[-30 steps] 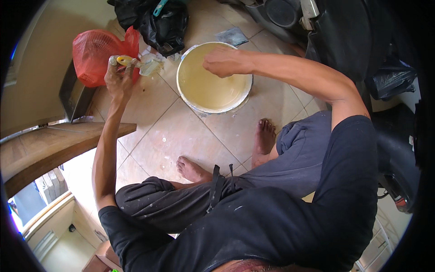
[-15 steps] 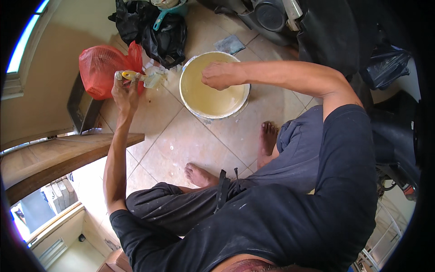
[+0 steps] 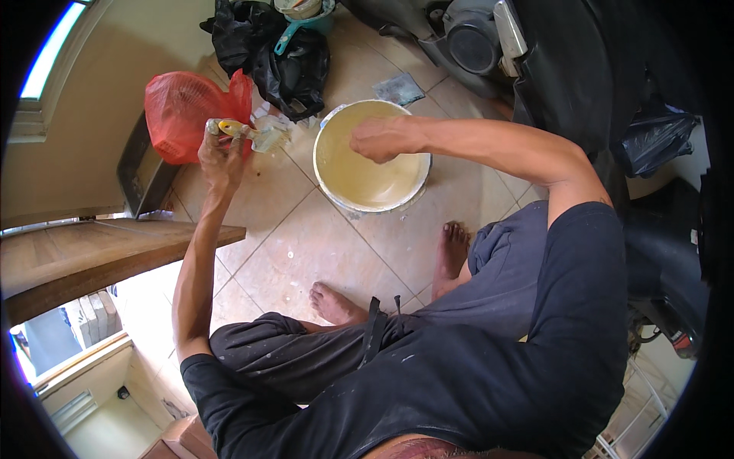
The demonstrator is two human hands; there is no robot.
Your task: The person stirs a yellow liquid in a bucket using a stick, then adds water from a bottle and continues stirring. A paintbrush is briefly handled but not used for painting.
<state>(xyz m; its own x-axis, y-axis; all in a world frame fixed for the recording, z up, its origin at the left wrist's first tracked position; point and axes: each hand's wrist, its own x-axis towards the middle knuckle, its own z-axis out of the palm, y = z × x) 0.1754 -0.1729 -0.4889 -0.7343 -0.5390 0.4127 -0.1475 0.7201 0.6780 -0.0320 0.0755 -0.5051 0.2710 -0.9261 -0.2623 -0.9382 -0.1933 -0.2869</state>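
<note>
My left hand (image 3: 220, 159) is raised at the left, its fingers closed on a yellow-handled putty knife (image 3: 231, 128). The broad blade is smeared with something pale and points right, toward the bucket. Over the mouth of a round white bucket (image 3: 372, 208) is my right hand (image 3: 384, 140), closed into a fist with the knuckles up. Whatever its fingers may hold is hidden under them. Pale cream material coats the inside of the bucket, which stands upright on the tiled floor (image 3: 298, 245).
Behind my left hand lie a red plastic bag (image 3: 183, 115) and a dark tray (image 3: 141, 180). Black bags (image 3: 287, 73) and a teal dipper (image 3: 287, 34) are farther back. A wooden ledge (image 3: 115, 249) juts in at left; a dark motorbike (image 3: 474, 46) stands at far right.
The whole view has shifted slightly, so the bucket and bags appear a little lower and farther right. Both hands keep nearly the same pose, the left still gripping the putty knife.
</note>
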